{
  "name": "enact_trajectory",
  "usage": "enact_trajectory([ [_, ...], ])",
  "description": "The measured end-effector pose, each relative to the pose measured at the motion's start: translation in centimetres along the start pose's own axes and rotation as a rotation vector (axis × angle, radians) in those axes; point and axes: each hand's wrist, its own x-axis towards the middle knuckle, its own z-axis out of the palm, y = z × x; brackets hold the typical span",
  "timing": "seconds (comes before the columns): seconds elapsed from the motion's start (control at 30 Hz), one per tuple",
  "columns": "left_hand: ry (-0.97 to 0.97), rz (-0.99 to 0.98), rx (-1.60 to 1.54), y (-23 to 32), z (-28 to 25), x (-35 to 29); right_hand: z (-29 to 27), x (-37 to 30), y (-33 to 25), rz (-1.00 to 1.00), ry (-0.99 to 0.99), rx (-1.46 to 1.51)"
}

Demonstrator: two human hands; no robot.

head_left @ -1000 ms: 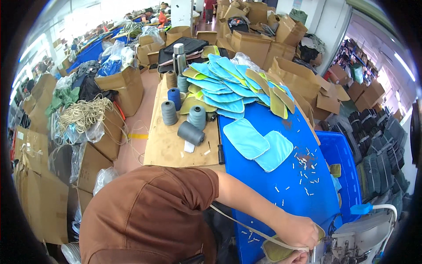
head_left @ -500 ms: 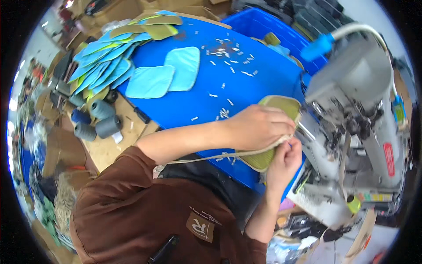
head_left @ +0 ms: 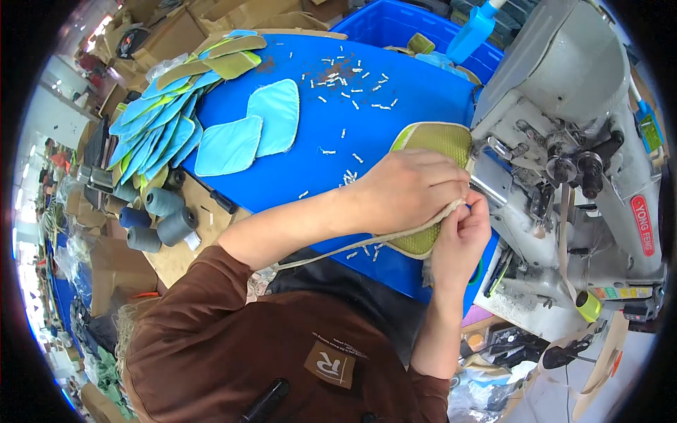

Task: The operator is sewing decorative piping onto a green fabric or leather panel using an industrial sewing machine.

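An olive-green fabric pad [head_left: 443, 139] with rounded corners and a pale edge binding lies under my hands, beside the sewing machine. My left hand [head_left: 412, 189] reaches across the pad, its fingers closed at the right-hand edge. Just below, my right hand [head_left: 465, 238] pinches at that edge by the binding. From between the hands a narrow beige binding strip [head_left: 338, 249] runs left toward my body. The fingertips meet closely, so the exact grip of each hand is partly hidden.
The grey sewing machine [head_left: 557, 106] stands close on the right. Two light-blue pads [head_left: 229, 146] lie on the blue table [head_left: 395, 81], with a large pad pile [head_left: 159, 127] at the far left. Thread scraps [head_left: 345, 81] are scattered about. Thread cones [head_left: 176, 225] and a blue crate [head_left: 395, 25] flank the table.
The whole view has shifted, bringing the sewing machine nearer and larger. Both hands keep their closed hold at the pad's edge, with little movement between them.
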Motion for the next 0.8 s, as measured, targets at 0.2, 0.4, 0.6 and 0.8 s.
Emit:
enact_trajectory([
  [0.2,0.043,-0.035,-0.007,-0.2,0.4,0.0,0.2,0.4,-0.1,0.002,0.005,-0.002],
  [0.4,0.036,-0.035,-0.050,-0.5,0.4,0.0,0.3,0.2,0.4,-0.006,0.026,-0.051],
  [0.6,0.056,-0.050,-0.073,-0.7,0.6,-0.1,0.3,0.4,0.3,-0.022,0.044,-0.127],
  [0.8,0.081,-0.352,-0.319,0.7,0.0,-0.5,-0.3,-0.1,-0.1,0.019,-0.034,-0.007],
])
